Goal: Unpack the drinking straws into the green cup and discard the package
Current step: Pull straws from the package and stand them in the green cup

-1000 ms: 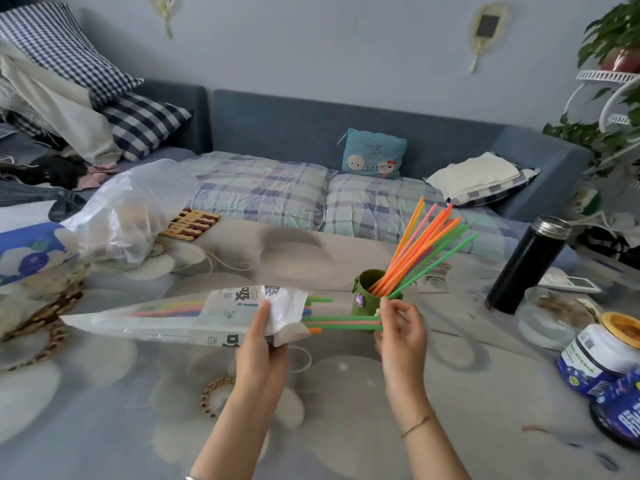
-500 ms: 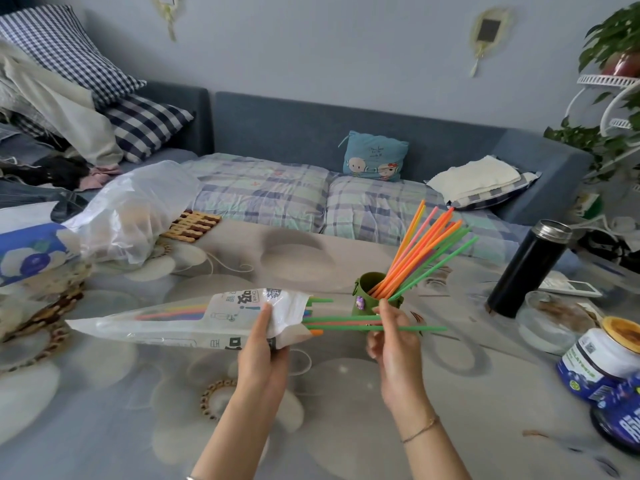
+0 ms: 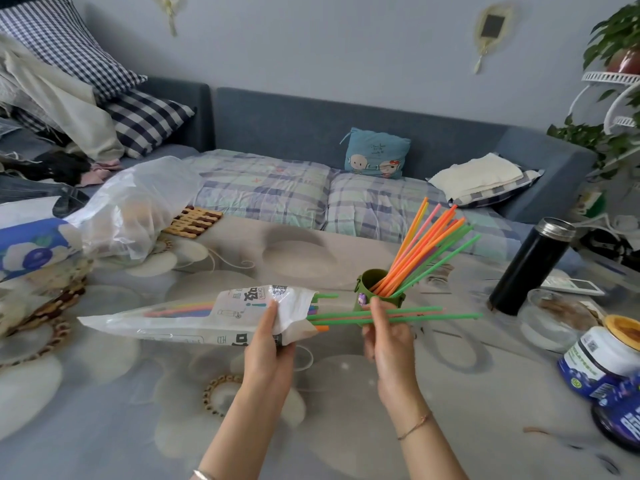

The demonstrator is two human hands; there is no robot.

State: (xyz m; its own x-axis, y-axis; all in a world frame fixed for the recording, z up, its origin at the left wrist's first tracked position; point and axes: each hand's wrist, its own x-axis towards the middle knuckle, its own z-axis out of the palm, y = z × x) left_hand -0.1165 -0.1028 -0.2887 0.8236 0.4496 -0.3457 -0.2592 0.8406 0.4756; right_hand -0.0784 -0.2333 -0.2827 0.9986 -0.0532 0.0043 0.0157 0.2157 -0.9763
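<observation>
I see the left hand (image 3: 268, 344) clamped round the mouth end of the white printed plastic straw package (image 3: 194, 317), thumb on top, fingers underneath. The package is held off the flower-patterned counter (image 3: 450, 393), roughly level, with its open mouth facing right. Through its clear window I can make out a bundle of coloured straws (image 3: 187, 308) lying inside.

Over to the right hand (image 3: 388, 337): its fingers are curled in a pinch on a few long green plastic straws (image 3: 433, 313), with a pink one among them. Those straws run level. Their left ends sit in the package mouth and their right ends reach well past the hand. A short orange tip and a green one poke from the mouth beside them.

Just behind the right hand stands the small olive-green cup (image 3: 367, 289), upright on the counter. A fan of orange, pink and green straws (image 3: 426, 244) leans out of it to the upper right.

Further right on the counter stands a tall black flask with a steel cap (image 3: 530, 268). A crumpled clear plastic bag (image 3: 138, 209) sits far left.
</observation>
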